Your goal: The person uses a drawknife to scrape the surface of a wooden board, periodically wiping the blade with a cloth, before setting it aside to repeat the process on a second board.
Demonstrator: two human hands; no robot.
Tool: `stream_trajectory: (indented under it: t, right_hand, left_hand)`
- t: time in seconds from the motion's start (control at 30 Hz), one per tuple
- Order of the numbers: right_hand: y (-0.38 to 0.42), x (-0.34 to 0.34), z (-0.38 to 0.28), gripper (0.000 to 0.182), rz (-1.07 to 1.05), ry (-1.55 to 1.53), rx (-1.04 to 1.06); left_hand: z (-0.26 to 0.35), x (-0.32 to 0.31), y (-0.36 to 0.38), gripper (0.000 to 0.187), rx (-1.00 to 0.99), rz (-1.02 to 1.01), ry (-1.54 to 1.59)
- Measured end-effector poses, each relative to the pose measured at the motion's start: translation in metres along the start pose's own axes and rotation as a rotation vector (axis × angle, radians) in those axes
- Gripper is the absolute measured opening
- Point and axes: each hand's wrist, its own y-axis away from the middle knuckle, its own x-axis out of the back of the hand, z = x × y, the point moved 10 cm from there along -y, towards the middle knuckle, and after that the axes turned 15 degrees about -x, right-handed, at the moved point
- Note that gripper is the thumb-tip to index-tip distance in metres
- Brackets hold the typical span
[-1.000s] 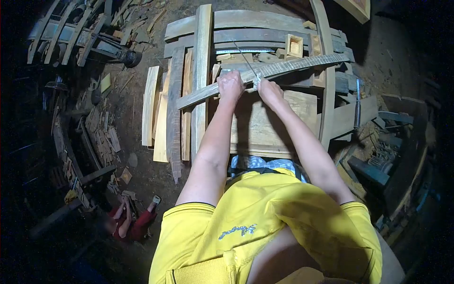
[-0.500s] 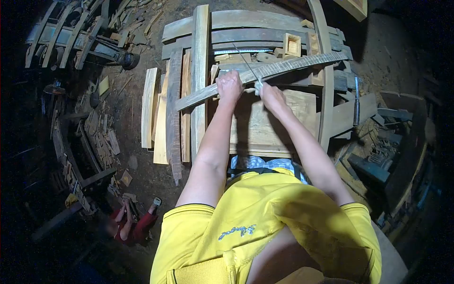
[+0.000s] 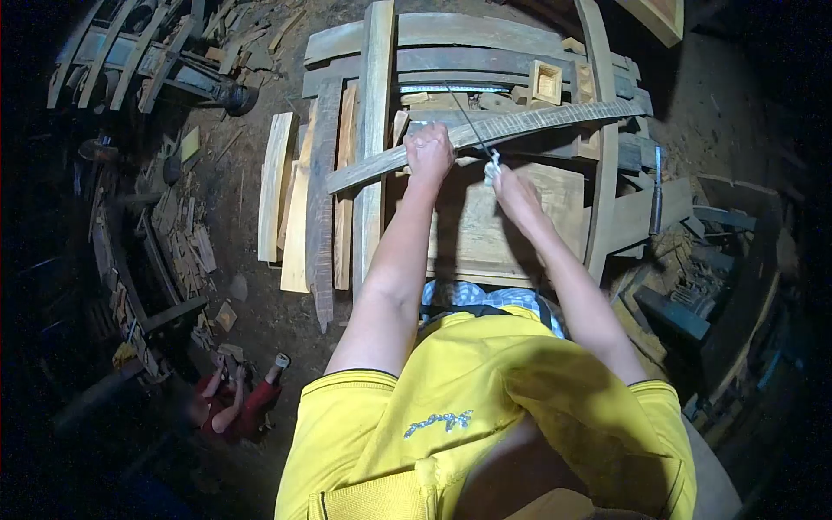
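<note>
My left hand (image 3: 430, 154) is closed over a long, curved wooden board (image 3: 555, 120), pressing it down where it lies slantwise across two upright beams. Rows of narrow crosswise cuts mark the board's upper face to the right of that hand. In my right hand (image 3: 517, 195) is the pale, wrapped handle of a hand saw (image 3: 469, 118). Its thin blade, seen almost edge-on, crosses the board just right of my left hand and points away to the upper left. The blade's teeth are too small to make out.
Left and right beams (image 3: 374, 130) (image 3: 600, 199) support the board. A wooden panel (image 3: 511, 234) lies beneath. Loose planks (image 3: 276, 191) stand at left, a small wooden box (image 3: 546, 81) behind. Another person (image 3: 234, 399) in red sits at lower left. A scrap-filled bin (image 3: 737, 186) is at right.
My right hand has drawn back towards me and slightly right, pulling the saw along across the board. My left hand keeps its hold on the board. The whole view has shifted slightly.
</note>
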Motion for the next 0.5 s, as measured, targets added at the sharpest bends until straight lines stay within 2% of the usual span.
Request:
stream_trajectory:
  t: [0.07, 0.2, 0.27, 0.33, 0.4, 0.5]
  right_hand:
    - [0.007, 0.001, 0.005, 0.030, 0.030, 0.058, 0.012]
    - [-0.022, 0.007, -0.030, 0.032, 0.007, 0.014, 0.047]
    - [-0.034, 0.007, -0.035, 0.033, 0.089, 0.063, 0.029]
    - [-0.018, 0.012, -0.028, 0.034, 0.076, 0.045, 0.033]
    - [0.005, 0.010, -0.012, 0.033, -0.023, 0.036, -0.052]
    - [0.016, 0.008, -0.001, 0.034, -0.002, 0.067, -0.030]
  left_hand:
    - [-0.001, -0.005, -0.001, 0.014, 0.008, -0.031, 0.031]
    - [0.001, 0.000, -0.002, 0.013, 0.000, -0.025, 0.025]
    - [-0.001, -0.003, -0.003, 0.012, 0.023, -0.082, 0.022]
    - [0.003, 0.002, -0.001, 0.011, 0.016, -0.059, 0.007]
    - [0.001, 0.004, -0.001, 0.011, 0.018, -0.037, -0.012]
    - [0.001, 0.002, 0.000, 0.014, -0.007, 0.033, 0.005]
